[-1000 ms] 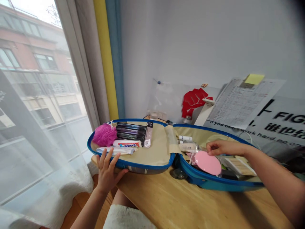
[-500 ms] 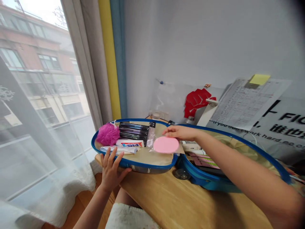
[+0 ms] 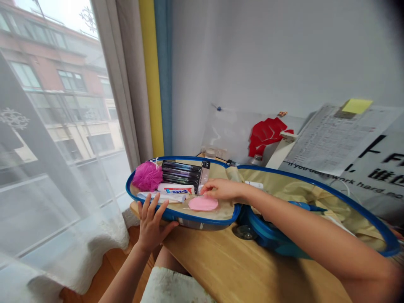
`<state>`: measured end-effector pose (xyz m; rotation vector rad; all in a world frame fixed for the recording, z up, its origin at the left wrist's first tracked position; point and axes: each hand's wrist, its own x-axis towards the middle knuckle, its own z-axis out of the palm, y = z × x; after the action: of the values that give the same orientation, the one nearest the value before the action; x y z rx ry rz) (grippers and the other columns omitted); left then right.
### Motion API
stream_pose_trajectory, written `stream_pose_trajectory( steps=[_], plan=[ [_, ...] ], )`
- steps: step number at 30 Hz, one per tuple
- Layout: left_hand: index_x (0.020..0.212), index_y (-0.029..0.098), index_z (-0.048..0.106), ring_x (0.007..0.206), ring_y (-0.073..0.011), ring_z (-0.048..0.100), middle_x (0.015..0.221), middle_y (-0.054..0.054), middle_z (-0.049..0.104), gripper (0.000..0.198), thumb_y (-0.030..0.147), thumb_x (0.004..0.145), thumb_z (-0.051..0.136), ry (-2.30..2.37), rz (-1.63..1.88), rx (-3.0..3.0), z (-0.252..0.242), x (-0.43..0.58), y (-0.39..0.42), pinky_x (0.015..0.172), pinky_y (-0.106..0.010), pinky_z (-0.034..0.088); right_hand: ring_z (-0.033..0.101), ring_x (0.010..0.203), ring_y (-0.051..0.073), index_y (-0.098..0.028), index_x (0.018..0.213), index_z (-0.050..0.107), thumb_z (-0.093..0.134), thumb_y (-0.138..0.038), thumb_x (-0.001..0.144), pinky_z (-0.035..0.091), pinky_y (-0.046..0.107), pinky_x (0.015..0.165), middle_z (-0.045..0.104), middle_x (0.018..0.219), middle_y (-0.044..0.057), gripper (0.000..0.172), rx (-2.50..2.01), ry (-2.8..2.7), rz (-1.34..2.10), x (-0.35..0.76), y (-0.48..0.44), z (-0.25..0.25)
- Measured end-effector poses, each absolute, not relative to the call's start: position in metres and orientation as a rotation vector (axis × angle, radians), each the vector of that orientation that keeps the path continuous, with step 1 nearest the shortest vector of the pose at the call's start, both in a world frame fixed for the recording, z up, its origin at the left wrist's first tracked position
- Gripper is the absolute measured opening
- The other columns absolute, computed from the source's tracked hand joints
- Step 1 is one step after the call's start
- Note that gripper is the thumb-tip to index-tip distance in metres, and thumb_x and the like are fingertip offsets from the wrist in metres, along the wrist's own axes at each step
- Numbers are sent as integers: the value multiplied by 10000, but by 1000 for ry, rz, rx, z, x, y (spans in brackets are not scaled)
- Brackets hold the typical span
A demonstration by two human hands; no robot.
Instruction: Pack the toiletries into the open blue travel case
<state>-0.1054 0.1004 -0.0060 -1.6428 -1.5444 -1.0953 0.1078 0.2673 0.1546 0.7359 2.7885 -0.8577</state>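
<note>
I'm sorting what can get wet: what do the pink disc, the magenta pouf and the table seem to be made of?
The pink disc looks like soft foam or sponge: matte, flat, even colour; whether clear film wraps it is hard to tell. The pouf seems to be gathered plastic mesh, going by its frilly folds. The table looks like light wood, with visible grain and a slight sheen.

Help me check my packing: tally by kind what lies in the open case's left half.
Pouf: 1
Black pack: 1
Clear packet: 1
Toothpaste: 1
White packet: 1
Pink pad: 1
Total: 6
</note>
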Motion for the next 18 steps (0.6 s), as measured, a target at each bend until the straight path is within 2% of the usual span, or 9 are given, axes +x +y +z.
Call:
stream_pose_trajectory(
  steps=[4, 7, 10, 14, 18],
  plan=[
    [1407, 251, 366, 1406, -347, 192, 1490, -135, 325, 690, 395, 792, 644, -1527, -1101, -1644, -5, -105, 100, 1124, -562, 107, 412, 1297, 192, -216, 1311, 533, 467, -426, 881, 260, 321, 1114, 490, 1389, 45, 483, 443, 2745, -853, 114, 252, 157],
    [1412, 255, 354, 1407, -343, 190, 1494, -132, 316, 683, 387, 803, 634, -1519, -1099, -1645, -4, -105, 100, 1125, -562, 96, 297, 1379, 232, -154, 1408, 408, 429, -434, 901, 185, 380, 1155, 365, 1480, 81, 580, 420, 2664, -802, 113, 248, 149],
    [1414, 249, 350, 1404, -351, 192, 1489, -137, 323, 677, 383, 810, 625, -1527, -1089, -1643, -3, -104, 100, 1121, -569, 97, 299, 1378, 255, -114, 1414, 391, 430, -437, 900, 188, 398, 1155, 352, 1483, 109, 608, 467, 2645, -798, 108, 248, 142],
    [1415, 243, 343, 1405, -352, 189, 1484, -145, 328, 667, 385, 821, 611, -1512, -1088, -1646, -2, -104, 100, 1119, -572, 99, 360, 1350, 201, -211, 1402, 421, 392, -519, 902, 238, 332, 1141, 403, 1460, 31, 588, 473, 2646, -853, 108, 249, 151],
    [1411, 248, 347, 1407, -339, 187, 1489, -137, 320, 659, 385, 824, 611, -1499, -1096, -1647, -2, -104, 100, 1125, -561, 91, 293, 1383, 216, -227, 1424, 374, 314, -640, 874, 188, 364, 1155, 342, 1496, 29, 691, 699, 2804, -871, 132, 265, 180]
  ],
)
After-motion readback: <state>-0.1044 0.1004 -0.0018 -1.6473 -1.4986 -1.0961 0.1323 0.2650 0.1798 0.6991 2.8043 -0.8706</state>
